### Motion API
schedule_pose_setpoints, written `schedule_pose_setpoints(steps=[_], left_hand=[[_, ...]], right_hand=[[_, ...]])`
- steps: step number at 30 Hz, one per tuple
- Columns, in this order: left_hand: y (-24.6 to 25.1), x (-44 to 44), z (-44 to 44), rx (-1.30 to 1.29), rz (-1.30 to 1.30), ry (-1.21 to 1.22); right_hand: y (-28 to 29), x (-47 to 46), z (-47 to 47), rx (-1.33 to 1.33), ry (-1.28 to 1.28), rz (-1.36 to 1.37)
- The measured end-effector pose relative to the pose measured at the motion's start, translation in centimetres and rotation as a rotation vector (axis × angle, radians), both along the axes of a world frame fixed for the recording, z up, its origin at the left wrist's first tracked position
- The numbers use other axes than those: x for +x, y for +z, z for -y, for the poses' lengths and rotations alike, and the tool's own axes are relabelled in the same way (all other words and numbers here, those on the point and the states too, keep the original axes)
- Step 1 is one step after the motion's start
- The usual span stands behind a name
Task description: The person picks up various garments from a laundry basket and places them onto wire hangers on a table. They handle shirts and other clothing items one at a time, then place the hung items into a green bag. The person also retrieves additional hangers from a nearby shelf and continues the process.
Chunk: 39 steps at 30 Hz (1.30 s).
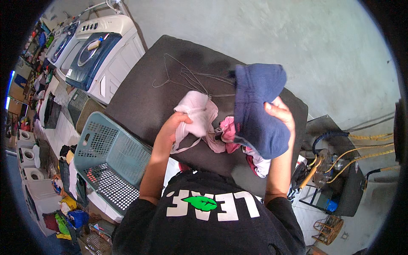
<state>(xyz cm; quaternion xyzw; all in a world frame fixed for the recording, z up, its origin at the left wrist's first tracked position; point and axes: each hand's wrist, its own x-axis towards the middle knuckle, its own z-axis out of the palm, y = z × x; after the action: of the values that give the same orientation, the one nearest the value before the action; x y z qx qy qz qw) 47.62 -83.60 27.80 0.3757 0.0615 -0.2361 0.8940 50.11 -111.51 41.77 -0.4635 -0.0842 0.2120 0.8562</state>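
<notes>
My left hand grips a pale pink bra with a molded cup and a hanging strap, above the dark padded table. In my right hand is a navy blue bra, held by its edge over the table's right part. Several crumpled garments, among them a bright pink piece and a white and dark red one, lie between and below my hands. Wire hangers rest on the tabletop beyond them, partly hidden by the navy bra.
A grey-green perforated plastic basket stands against the table's left side. Twin-tub washing machines stand at upper left, with heaped clothes and more baskets below them. At right are a smaller dark table with yellow-wrapped hoses and a rattan stool.
</notes>
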Motion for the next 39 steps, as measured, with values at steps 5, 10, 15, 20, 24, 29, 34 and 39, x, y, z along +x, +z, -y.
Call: schedule_pose_setpoints(steps=[5, 10, 15, 20, 24, 29, 34, 39], left_hand=[[-1.1, -3.5, 0.3, -0.39, -0.207, 0.231], [-2.4, -5.6, -1.1, 0.359, -0.143, 0.243], [-2.8, -8.1, -5.3, 0.414, -0.282, 0.401], [-2.2, -8.9, -6.7, 0.279, -0.215, 0.583], [-2.2, -8.1, -6.2, 0.067, -0.43, 0.606], [-3.5, -7.7, -6.2, 0.0, -0.403, 0.611], [-2.9, -8.7, -7.3, 0.096, -0.444, 0.566], [-1.2, -8.6, -7.3, 0.174, -0.384, 0.589]], right_hand=[[-5.7, -0.3, -5.1, 0.097, 0.303, -0.28], [-16.3, 1.6, -8.3, -0.618, 0.471, 0.025], [-25.0, 10.4, -8.8, -1.022, 0.142, 0.449], [-30.9, 17.8, -16.6, -1.044, 0.079, 0.848], [-32.5, 20.3, -25.5, -1.162, 0.276, 0.999], [-33.7, 20.7, -31.3, -1.533, 0.099, 1.067], [-34.2, 21.4, -30.4, -1.6, 0.178, 1.066], [-33.9, 20.4, -27.3, -1.502, 0.353, 1.248]])
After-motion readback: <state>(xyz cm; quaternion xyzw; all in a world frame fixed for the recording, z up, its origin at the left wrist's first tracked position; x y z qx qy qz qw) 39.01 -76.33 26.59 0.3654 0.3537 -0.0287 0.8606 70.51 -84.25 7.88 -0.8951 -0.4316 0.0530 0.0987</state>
